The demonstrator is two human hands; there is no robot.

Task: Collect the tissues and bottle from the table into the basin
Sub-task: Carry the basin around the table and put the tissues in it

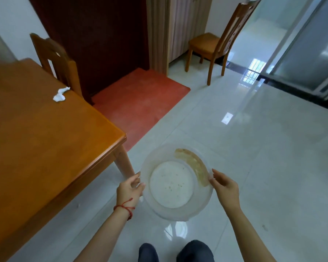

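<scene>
I hold a clear plastic basin (178,210) above the floor, to the right of the table corner. My left hand (130,188) grips its left rim and my right hand (224,187) grips its right rim. The basin has a whitish bottom and a brownish stain along its upper right wall. Nothing lies inside it. One crumpled white tissue (60,94) lies on the orange wooden table (45,140), near its far edge. No bottle is in view.
A wooden chair (55,59) stands at the table's far side. A second wooden chair (216,40) stands by the curtain at the back. A red mat (138,99) lies before a dark door. Glossy tiled floor spreads to the right.
</scene>
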